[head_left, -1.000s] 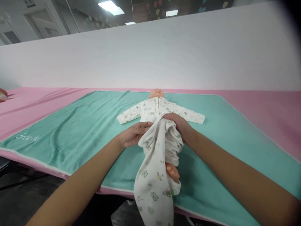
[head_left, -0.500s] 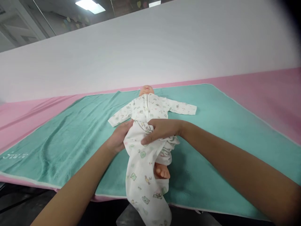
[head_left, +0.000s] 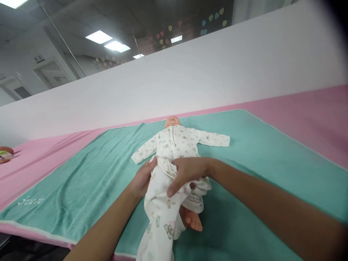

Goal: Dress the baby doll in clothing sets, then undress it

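A baby doll [head_left: 172, 121] lies on its back, dressed in a white printed top [head_left: 178, 143] with both sleeves spread out. White printed pants [head_left: 159, 214] cover its lower body; one leg of them stretches toward me past the bottom of the view. The other pant leg is bunched up, with a bare doll foot [head_left: 193, 220] sticking out below it. My left hand [head_left: 143, 178] pinches the waistband at its left side. My right hand [head_left: 189, 172] grips the pants fabric near the waist, thumb on top, other fingers hidden in or behind the cloth.
Beneath the doll is a teal blanket [head_left: 89, 181] with white edging, laid over a pink cover [head_left: 307, 108]. A white wall [head_left: 190, 72] with glass above it stands behind. At the far left edge sits a partly seen colourful object [head_left: 5, 155].
The view has tilted up, so the doll appears lower. The pants' loose leg has swung left and the bare foot shows more fully. Both hands keep their hold on the pants.
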`<action>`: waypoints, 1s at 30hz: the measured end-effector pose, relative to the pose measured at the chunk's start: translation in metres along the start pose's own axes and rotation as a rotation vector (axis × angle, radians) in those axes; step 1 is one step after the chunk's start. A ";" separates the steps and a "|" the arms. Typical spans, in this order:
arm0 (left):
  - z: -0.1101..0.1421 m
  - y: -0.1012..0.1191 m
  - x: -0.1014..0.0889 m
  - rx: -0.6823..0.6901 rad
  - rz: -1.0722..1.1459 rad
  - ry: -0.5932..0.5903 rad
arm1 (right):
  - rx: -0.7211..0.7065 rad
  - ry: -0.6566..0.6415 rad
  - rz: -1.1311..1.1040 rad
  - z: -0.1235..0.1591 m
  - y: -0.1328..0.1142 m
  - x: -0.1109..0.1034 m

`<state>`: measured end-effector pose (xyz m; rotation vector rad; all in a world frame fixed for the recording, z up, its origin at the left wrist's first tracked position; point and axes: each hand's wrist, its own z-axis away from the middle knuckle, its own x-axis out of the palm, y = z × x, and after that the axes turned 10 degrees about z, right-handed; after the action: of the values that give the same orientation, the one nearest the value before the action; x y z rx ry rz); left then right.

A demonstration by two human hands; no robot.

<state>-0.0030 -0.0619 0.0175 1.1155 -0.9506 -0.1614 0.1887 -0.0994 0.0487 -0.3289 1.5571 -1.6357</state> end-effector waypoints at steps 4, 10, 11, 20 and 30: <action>0.001 0.001 -0.006 0.074 -0.123 0.016 | -0.059 0.140 -0.149 0.000 0.004 0.009; 0.005 0.009 -0.003 -0.006 -0.346 -0.205 | -0.234 0.368 -0.495 -0.006 0.014 0.016; 0.005 0.010 -0.002 -0.021 -0.348 -0.210 | -0.228 0.380 -0.493 -0.006 0.012 0.016; 0.005 -0.002 0.003 0.149 -0.017 -0.190 | -0.051 0.095 -0.069 0.004 -0.019 0.007; 0.003 0.001 0.005 0.127 -0.067 -0.170 | -0.266 0.200 -0.450 0.003 -0.005 0.017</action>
<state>-0.0023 -0.0664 0.0217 1.2665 -1.0866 -0.2568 0.1781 -0.1139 0.0479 -0.7189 1.9637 -1.8399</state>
